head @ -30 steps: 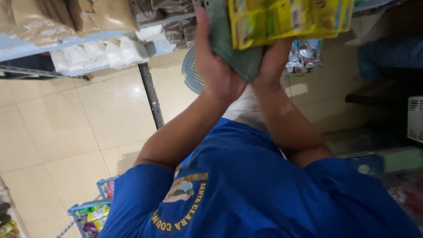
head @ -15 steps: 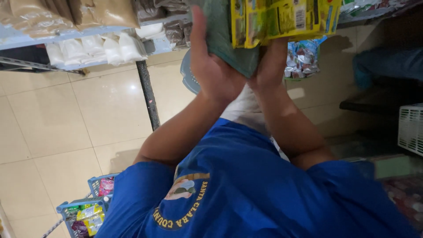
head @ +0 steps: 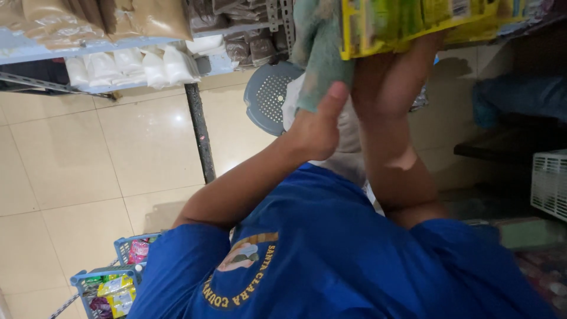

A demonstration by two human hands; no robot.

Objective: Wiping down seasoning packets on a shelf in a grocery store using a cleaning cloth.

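Gripping the greenish cloth (head: 316, 53), the left hand (head: 316, 127) has its thumb stretched up along the fabric's lower edge, the rest of the fingers tucked behind it; the cloth hangs down from the top of the view, just left of the yellow packet (head: 407, 23). The right hand (head: 393, 80) is raised against the underside of that yellow packet; its fingers are hidden behind the packet, so I cannot tell whether it grasps or merely props it. Both forearms rise from the blue shirt (head: 331, 254) that fills the lower part of the view.

Compared with half a second ago, the left hand sits lower and its thumb is now clearly extended on the cloth; earlier the palm lay flatter against it; the yellow packet has slid higher, so less of it shows.

Below and left of the packet a grey perforated stool seat (head: 266, 94) peeks out beside the cloth; further left of the packet a dark shelf post (head: 199, 133) stands on the cream tiled floor (head: 88, 159); white bags (head: 130, 68) and brown bags (head: 100, 18) lie on the shelves far left of the packet; a blue basket (head: 97, 283) of bright packets sits well below it, at the lower left corner.
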